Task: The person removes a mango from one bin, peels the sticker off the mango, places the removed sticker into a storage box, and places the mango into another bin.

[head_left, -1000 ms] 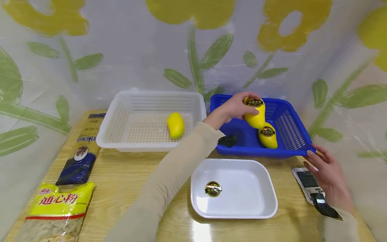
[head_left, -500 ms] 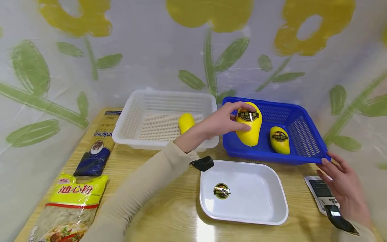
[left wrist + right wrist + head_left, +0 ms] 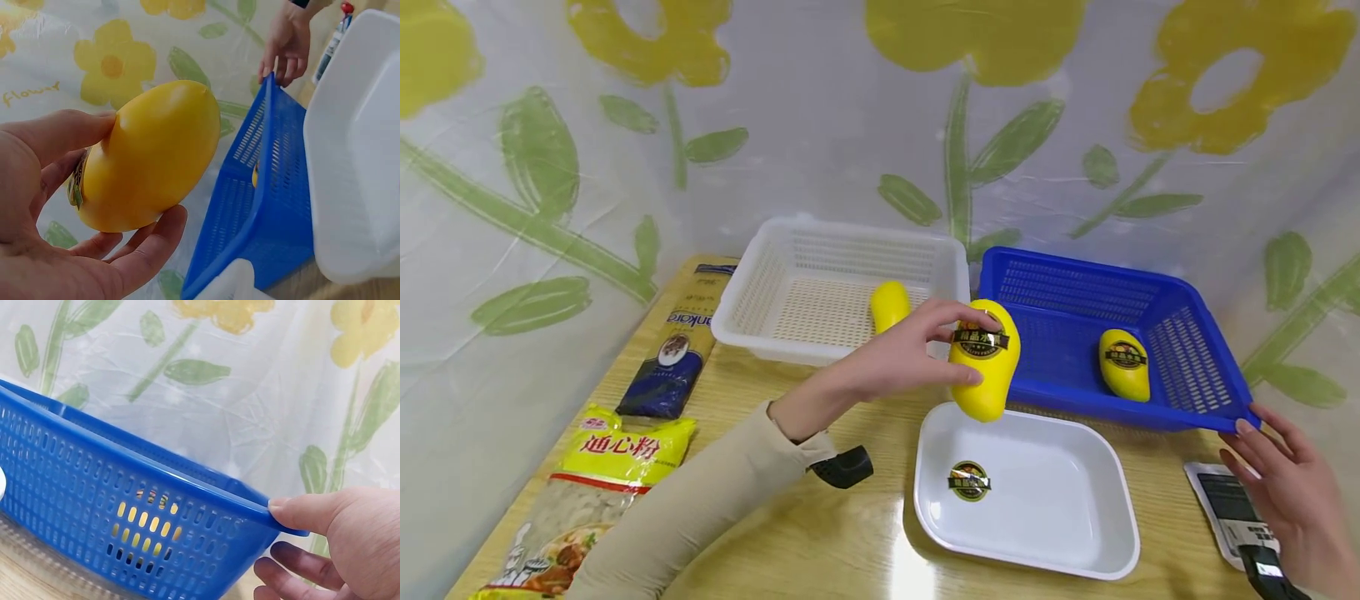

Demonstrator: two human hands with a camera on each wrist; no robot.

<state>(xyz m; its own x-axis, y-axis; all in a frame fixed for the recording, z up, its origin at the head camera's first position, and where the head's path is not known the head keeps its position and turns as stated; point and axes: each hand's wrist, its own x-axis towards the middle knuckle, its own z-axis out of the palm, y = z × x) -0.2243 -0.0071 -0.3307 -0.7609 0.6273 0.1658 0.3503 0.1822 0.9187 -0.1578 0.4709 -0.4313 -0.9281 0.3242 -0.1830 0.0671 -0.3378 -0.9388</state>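
A: What's the left hand (image 3: pixel 887 360) doing?
B: Curling snugly round a labelled mango (image 3: pixel 982 395), holding it up by the near-left corner of the blue basket (image 3: pixel 1048 333).
A: Right hand (image 3: pixel 1296 479)?
B: Pinching that basket's near-right corner. A second mango (image 3: pixel 1124 373) is lying inside, toward the right edge.

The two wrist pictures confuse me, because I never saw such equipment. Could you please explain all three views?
There is no robot, only a person's bare hands. One camera sits on the head and looks down; the others sit on each wrist. The left hand holds a yellow mango. The right hand grips the corner of a blue basket, where a second mango lies. A third mango lies in a white basket. The table also bears a white tray, a blue packet and a yellow bag.
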